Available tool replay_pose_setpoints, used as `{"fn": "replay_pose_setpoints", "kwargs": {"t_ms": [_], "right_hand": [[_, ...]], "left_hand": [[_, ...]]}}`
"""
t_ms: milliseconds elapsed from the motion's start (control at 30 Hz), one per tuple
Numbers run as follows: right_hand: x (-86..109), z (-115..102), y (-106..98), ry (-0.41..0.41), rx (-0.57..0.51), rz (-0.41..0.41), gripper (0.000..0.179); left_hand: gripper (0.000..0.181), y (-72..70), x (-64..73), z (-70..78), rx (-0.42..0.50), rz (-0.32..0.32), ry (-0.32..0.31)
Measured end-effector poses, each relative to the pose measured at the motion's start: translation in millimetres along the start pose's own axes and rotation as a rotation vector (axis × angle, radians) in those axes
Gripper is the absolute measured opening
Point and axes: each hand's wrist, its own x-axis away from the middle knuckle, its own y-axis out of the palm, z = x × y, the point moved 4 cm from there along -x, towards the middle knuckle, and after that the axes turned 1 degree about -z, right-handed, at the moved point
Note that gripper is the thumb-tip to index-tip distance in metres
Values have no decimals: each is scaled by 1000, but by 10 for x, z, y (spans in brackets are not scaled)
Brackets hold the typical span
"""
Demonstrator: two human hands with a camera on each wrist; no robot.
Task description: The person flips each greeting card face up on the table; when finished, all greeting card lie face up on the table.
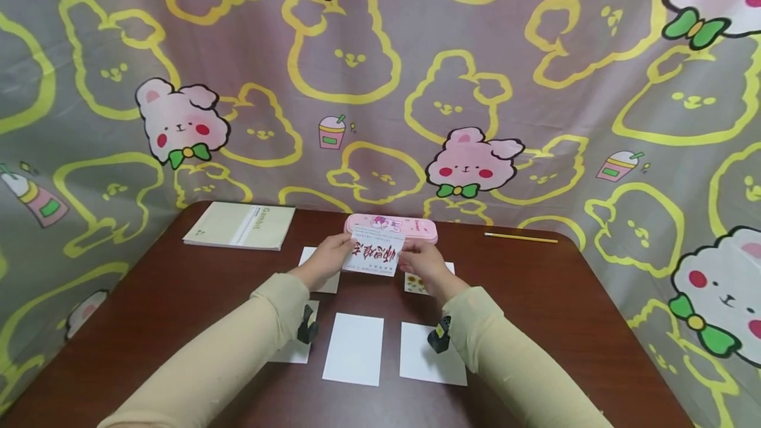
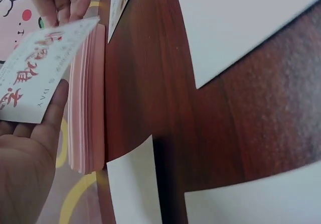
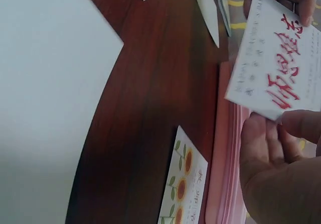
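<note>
A white card with red brush-style characters (image 1: 373,257) is held up between both hands in front of a pink case (image 1: 423,226). My left hand (image 1: 324,261) grips its left edge, with the thumb on top in the right wrist view. At the opposite edge, my right hand (image 1: 425,266) pinches the card between thumb and fingers (image 3: 255,128). Under the right hand lies a card with printed sunflowers (image 3: 183,184), partly covered in the head view. Another white card (image 1: 329,285) lies below the left hand, also partly hidden.
Nearer the body, three blank white cards lie in a row: left (image 1: 294,351), middle (image 1: 353,349) and right (image 1: 423,358), the outer two partly behind the arms. Notebooks (image 1: 217,226) sit at the back left, a yellow pencil (image 1: 523,238) at the back right. A patterned curtain (image 1: 380,117) hangs behind the table.
</note>
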Motion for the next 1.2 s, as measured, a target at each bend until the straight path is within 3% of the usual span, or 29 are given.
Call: {"fn": "replay_pose_setpoints", "kwargs": {"t_ms": [133,200,333,433,533,600,667,733,833,967,1100,1200], "right_hand": [[22,2,-6,-7,40,-17,7],[26,-6,0,-29,62,-50,9],[42,-34,26,-60,182,-111,13],[68,-66,59,-74,266,-142,14],[87,-92,104,-99,270,-181,16],[95,-102,124,-112,260,-195,17],[100,-110,132,-108,250,-188,20],[104,-103,119,-83,239,-154,25],[94,-46,95,-30,182,-101,32],[100,101,134,31,67,-171,34],[158,181,241,53,-34,-291,36],[188,154,275,50,-141,-274,35]], "left_hand": [[38,-42,-31,-29,79,5,-23],[36,-86,-43,-22,75,21,-25],[29,-153,-59,46,-97,32,13],[22,-137,-72,142,-317,-16,87],[19,-73,-88,234,-477,-90,157],[17,-29,-94,274,-523,-127,184],[15,-15,-100,293,-524,-112,191],[13,-43,-102,291,-470,-39,171],[14,-134,-95,256,-263,130,97],[15,-234,-88,190,61,299,20],[11,-245,-104,157,247,344,9],[9,-204,-120,140,309,330,12]]}}
